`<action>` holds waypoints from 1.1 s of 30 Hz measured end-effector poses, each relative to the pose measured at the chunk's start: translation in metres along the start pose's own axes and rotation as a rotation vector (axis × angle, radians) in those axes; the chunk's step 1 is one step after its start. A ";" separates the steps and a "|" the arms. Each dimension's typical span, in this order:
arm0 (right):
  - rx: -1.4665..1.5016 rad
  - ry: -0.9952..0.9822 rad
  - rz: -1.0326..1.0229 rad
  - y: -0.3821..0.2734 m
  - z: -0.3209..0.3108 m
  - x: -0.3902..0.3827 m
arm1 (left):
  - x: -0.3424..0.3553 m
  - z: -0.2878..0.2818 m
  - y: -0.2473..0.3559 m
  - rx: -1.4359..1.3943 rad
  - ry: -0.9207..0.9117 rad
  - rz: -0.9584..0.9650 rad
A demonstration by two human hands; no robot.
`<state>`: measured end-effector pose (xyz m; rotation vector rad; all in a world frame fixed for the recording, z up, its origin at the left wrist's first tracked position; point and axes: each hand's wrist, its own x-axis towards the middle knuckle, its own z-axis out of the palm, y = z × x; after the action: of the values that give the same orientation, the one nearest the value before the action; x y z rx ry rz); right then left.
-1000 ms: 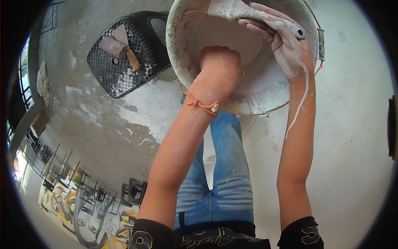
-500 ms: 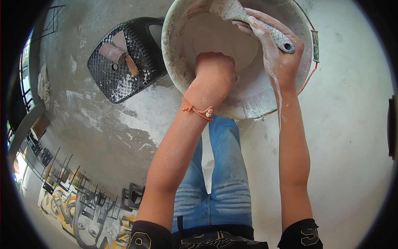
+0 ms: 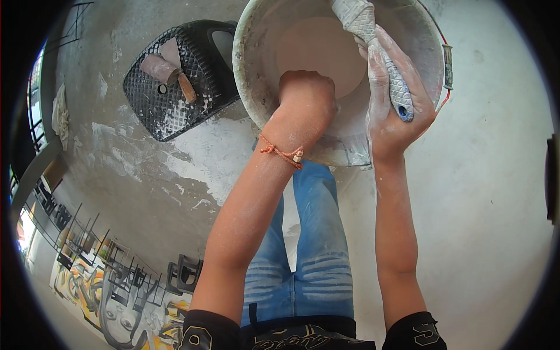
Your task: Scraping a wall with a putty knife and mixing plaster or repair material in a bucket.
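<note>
A large paint-smeared bucket (image 3: 248, 87) holds pale pinkish-white liquid paint (image 3: 318, 49). My right hand (image 3: 402, 111), coated with white paint, is closed around the patterned handle of a paintbrush (image 3: 399, 93) over the bucket's right side. The brush head points up and away at the top edge of the view, where its bristles are cut off. My left hand (image 3: 307, 96) is bent down over the near left part of the bucket, curled into a fist. Its fingers are turned under, so whatever they grip is hidden. An orange cord bracelet (image 3: 281, 153) circles the left wrist.
Left of the bucket stands a black plastic stool (image 3: 175, 116) with paint splashes; on it lies a scraper (image 3: 185, 87) with a wooden handle. The bucket's red wire handle (image 3: 446, 96) hangs at its right. The concrete floor (image 3: 134, 181) is streaked white. Black metal racks (image 3: 137, 286) stand at lower left.
My right hand has come nearer and turned, swinging the brush more upright, its head higher and farther right. My left hand stays nearly in place.
</note>
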<state>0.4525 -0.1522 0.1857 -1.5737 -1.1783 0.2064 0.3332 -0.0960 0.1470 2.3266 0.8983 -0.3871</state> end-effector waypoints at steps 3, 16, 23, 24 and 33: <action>0.103 -0.007 0.069 0.001 0.005 0.000 | -0.001 -0.002 0.001 -0.001 -0.001 0.001; 0.016 -0.250 0.127 0.002 0.012 -0.005 | 0.000 -0.005 0.002 0.065 -0.038 -0.042; -0.029 -0.246 0.198 0.001 0.009 -0.004 | 0.001 -0.006 0.004 0.087 -0.004 -0.046; -0.027 -0.221 0.150 -0.001 0.009 -0.004 | 0.000 -0.005 0.003 0.112 0.048 -0.052; 0.013 0.075 0.003 -0.001 0.002 0.002 | 0.004 0.004 -0.002 0.115 0.272 -0.084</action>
<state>0.4518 -0.1493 0.1870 -1.5587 -1.1137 0.1554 0.3341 -0.0950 0.1412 2.4928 1.1316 -0.1611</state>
